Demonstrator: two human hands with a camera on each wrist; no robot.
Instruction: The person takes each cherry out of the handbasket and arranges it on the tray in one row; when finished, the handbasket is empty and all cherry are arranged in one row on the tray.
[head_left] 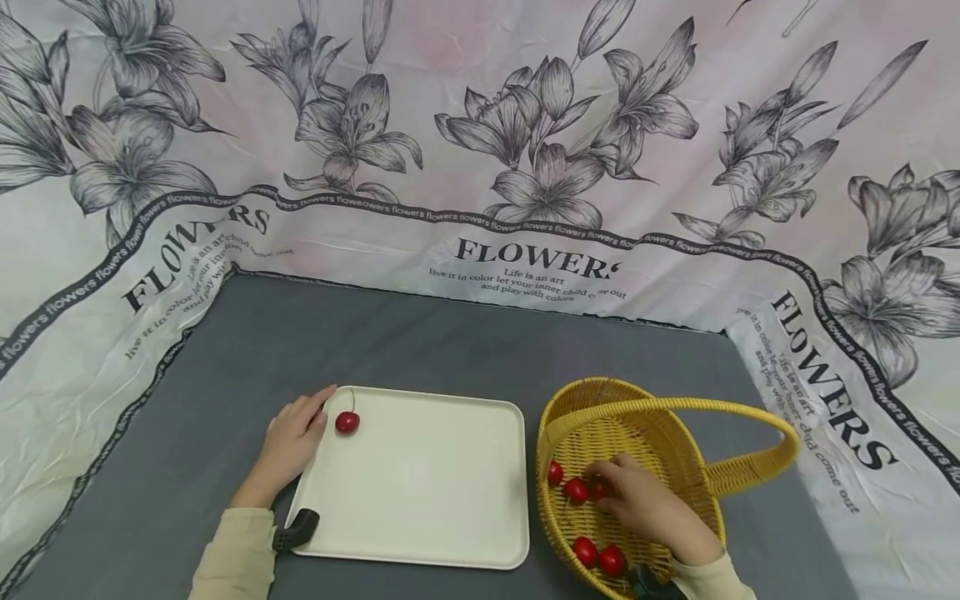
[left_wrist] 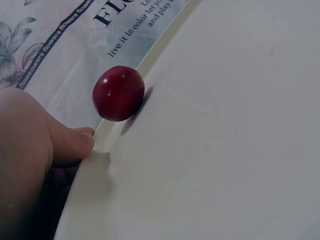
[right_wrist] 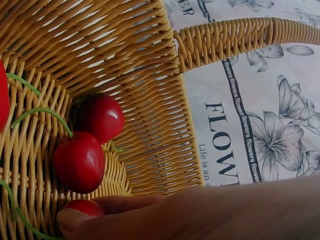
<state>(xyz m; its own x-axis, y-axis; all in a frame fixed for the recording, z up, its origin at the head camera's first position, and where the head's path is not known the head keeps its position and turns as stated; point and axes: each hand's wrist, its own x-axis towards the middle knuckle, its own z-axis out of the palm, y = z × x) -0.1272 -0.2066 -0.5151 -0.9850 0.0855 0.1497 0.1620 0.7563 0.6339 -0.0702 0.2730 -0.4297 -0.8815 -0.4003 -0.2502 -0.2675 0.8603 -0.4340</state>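
Observation:
A white rectangular tray (head_left: 420, 475) lies on the grey tabletop, with one red cherry (head_left: 347, 422) at its upper left corner, its stem pointing up. My left hand (head_left: 291, 442) holds the tray's left edge, the thumb (left_wrist: 75, 146) against the rim close to that cherry. To the right stands a yellow wicker basket (head_left: 630, 433) holding several red cherries. Inside it, my right hand (head_left: 648, 500) pinches a cherry (right_wrist: 85, 207), partly hidden by the fingers. Two more cherries (right_wrist: 79, 162) with green stems lie right beside those fingertips.
The basket's arched handle (head_left: 697, 405) rises over its far side and leans right. Two cherries (head_left: 585, 551) sit in the basket's near end. A white flower-printed cloth (head_left: 525, 258) hangs behind and along both sides of the grey tabletop (head_left: 375, 333).

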